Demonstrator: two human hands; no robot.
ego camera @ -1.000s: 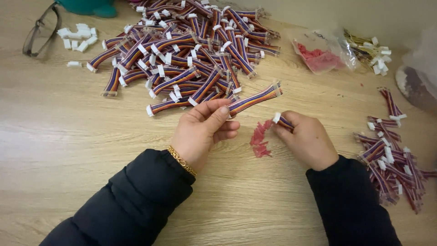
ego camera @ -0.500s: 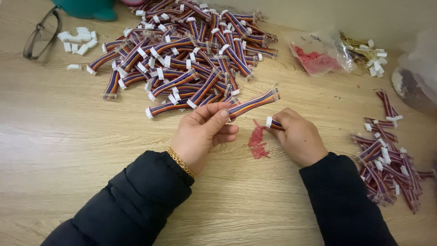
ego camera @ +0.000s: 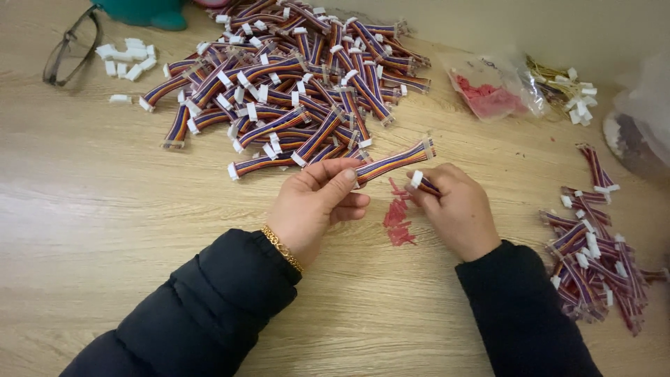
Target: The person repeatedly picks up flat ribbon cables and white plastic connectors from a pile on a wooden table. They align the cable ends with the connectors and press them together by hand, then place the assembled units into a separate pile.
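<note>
The left hand (ego camera: 314, 206) is pinched shut, thumb and forefinger clamped on one end of a short striped cable (ego camera: 394, 160), which sticks out up and to the right with its white plug at the far tip, lifted off the wooden surface (ego camera: 105, 209). The right hand (ego camera: 453, 209) sits just beside it, fingers curled closed around a second cable piece (ego camera: 423, 183) whose white plug pokes out above the thumb. Between and just under the two hands lies a small scatter of red bits (ego camera: 398, 220) on the surface. Beyond the hands, toward the wall, a big heap of the same striped cables (ego camera: 293, 77) spreads across the surface, its nearest cables almost touching the left fingertips. Off to the right, well apart from that heap, lies a smaller pile of cables (ego camera: 593, 258). A clear bag of red pieces (ego camera: 488, 94) rests at the back right, with a bunch of yellow-wired white plugs (ego camera: 569, 80) just beside it. At the far left are a pair of glasses (ego camera: 70, 45) and a few loose white plugs (ego camera: 125, 59) near them. Both arms are in black padded sleeves, and a gold bracelet (ego camera: 283, 248) shows at the left wrist.
</note>
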